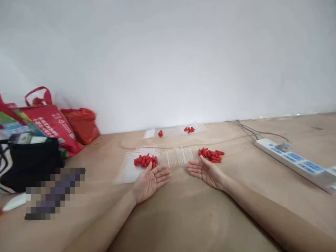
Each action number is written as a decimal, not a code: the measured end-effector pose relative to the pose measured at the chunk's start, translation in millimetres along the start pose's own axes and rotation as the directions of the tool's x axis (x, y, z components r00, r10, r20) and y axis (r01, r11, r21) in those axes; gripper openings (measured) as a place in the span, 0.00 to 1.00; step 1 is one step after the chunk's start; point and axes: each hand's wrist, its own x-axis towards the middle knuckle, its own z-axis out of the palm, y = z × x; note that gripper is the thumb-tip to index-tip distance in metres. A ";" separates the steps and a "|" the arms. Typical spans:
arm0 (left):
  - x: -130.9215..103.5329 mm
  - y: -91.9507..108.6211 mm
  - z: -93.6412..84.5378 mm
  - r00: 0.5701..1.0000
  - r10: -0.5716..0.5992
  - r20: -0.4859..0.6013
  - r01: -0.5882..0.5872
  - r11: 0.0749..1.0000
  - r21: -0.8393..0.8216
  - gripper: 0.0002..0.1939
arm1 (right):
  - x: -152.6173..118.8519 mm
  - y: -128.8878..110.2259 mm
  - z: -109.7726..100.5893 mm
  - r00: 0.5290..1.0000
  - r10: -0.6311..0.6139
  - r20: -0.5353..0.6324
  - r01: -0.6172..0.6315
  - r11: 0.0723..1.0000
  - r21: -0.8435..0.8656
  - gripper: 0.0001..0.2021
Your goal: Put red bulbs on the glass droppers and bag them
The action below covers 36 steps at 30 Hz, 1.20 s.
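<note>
My left hand (151,180) rests palm up with fingers stretched, holding nothing, just in front of a pile of small red pieces (144,160). That pile lies on a clear plastic bag (128,171). Palm turned inward and fingers extended, my right hand (206,173) is also without anything in it, near a second pile of red pieces (212,155). Between the two piles lies a row of thin pale sticks (178,157), side by side, just beyond my fingertips. The exact kind of the red pieces is too small to tell.
By the wall, more red pieces (189,130) lie with another plastic bag (198,126). A white power strip (291,159) with a plug and cable stands right. At left are a red shopping bag (49,122), a black bag (31,162) and a pixelated dark object (57,192).
</note>
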 end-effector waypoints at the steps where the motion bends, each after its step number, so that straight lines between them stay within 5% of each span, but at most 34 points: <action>1: -0.1 -0.1 -0.5 1.000 -0.020 0.016 0.020 1.000 -0.011 0.24 | 0.0 -0.2 0.0 1.000 0.010 0.008 -0.010 1.000 0.003 0.22; 4: 0.7 -2.7 -3.3 0.999 -0.001 0.044 0.000 1.000 0.031 0.24 | 0.3 0.7 -0.9 1.000 -0.004 0.024 0.005 0.999 -0.034 0.21; 7: 2.8 -10.8 -7.5 0.989 0.135 0.056 -0.143 0.973 0.183 0.21 | -0.8 4.8 -2.4 0.996 -0.083 0.040 0.087 0.987 -0.133 0.21; 10: 1.3 -21.0 -8.0 0.934 0.342 0.098 -0.342 0.788 0.511 0.17 | -8.0 9.5 -0.8 0.961 -0.249 0.118 0.275 0.880 -0.388 0.22; 13: -5.8 -26.8 -1.7 0.873 0.434 0.224 -0.407 0.394 0.824 0.15 | -19.8 12.3 5.9 0.870 -0.354 0.342 0.485 0.489 -0.726 0.19; 16: -12.8 -28.2 6.5 0.847 0.356 0.394 -0.434 0.037 0.900 0.15 | -27.0 14.8 12.5 0.778 -0.304 0.549 0.586 0.036 -0.810 0.16; 19: -14.7 -29.2 9.6 0.843 0.234 0.485 -0.469 -0.123 0.874 0.17 | -27.1 17.5 14.6 0.767 -0.241 0.594 0.573 -0.156 -0.804 0.16; 31: -11.8 -30.2 5.9 0.828 0.218 0.517 -0.480 -0.205 0.853 0.17 | -26.2 17.9 16.0 0.762 -0.230 0.605 0.559 -0.237 -0.794 0.15; 34: -11.8 -31.0 6.7 0.786 0.245 0.568 -0.512 -0.259 0.819 0.16 | -24.4 19.3 15.2 0.747 -0.246 0.618 0.574 -0.232 -0.785 0.15; 36: -10.8 -28.6 7.1 0.712 0.339 0.614 -0.513 -0.345 0.786 0.12 | -19.6 17.6 14.9 0.726 -0.284 0.626 0.574 -0.252 -0.779 0.14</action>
